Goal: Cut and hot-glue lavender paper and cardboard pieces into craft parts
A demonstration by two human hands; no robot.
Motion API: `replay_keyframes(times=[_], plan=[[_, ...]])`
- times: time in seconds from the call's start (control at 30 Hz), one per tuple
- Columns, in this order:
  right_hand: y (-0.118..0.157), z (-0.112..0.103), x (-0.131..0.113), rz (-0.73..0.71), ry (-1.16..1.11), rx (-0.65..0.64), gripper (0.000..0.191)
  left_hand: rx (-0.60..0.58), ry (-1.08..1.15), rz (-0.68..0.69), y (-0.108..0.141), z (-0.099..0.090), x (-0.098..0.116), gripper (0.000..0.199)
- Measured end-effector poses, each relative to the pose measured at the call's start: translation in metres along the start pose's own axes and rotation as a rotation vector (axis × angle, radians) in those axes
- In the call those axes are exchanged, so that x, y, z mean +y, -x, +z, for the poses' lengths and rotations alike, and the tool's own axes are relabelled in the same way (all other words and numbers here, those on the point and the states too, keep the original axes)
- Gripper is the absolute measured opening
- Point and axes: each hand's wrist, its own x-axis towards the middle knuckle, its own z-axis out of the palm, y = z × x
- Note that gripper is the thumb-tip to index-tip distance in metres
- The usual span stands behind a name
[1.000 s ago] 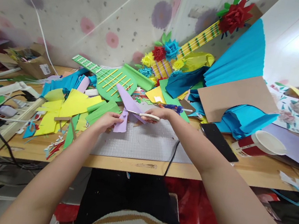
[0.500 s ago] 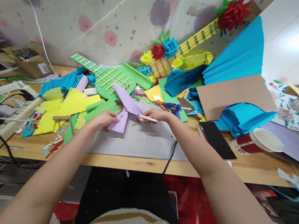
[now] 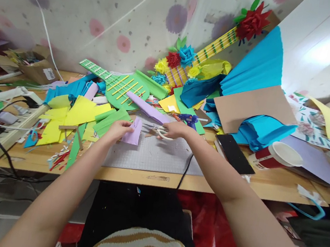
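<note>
Between the fingertips of my left hand [image 3: 121,129] is a small piece of purple paper [image 3: 133,133], hanging over the grey cutting mat [image 3: 154,156]. My right hand [image 3: 175,129] grips a pair of white-handled scissors [image 3: 163,133], whose blades point left toward that piece. A longer purple paper strip [image 3: 145,106] lies behind the scissors, its right end close to my right fingers. Beyond it rests a green paper guitar [image 3: 125,89] with yellow strips. A blue glue gun [image 3: 190,120] lies just past my right hand.
Green and yellow paper sheets [image 3: 78,113] spread to the left, near a power strip [image 3: 14,127]. On the right are a black phone [image 3: 235,153], a red and white cup [image 3: 277,155] and blue crepe paper [image 3: 263,133]. A flower-trimmed yellow guitar [image 3: 215,48] leans at the back.
The small purple piece has come apart from the longer strip. My right hand has drawn slightly away with the scissors, and the strip now lies lower behind them.
</note>
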Motion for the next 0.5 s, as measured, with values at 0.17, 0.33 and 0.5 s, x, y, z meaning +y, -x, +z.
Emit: replay_keyframes(times=[0.17, 0.33, 0.5], plan=[[0.027, 0.001, 0.010, -0.003, -0.008, 0.170, 0.060, -0.037, 0.032, -0.032, 0.003, -0.003, -0.004, 0.034], [0.033, 0.018, 0.009, -0.126, 0.048, 0.487, 0.060, -0.167, 0.181, -0.086, -0.002, -0.007, -0.010, 0.037], [0.025, 0.033, 0.003, -0.208, 0.134, 0.498, 0.058, -0.284, 0.209, -0.081, 0.000, -0.005, -0.008, 0.039]])
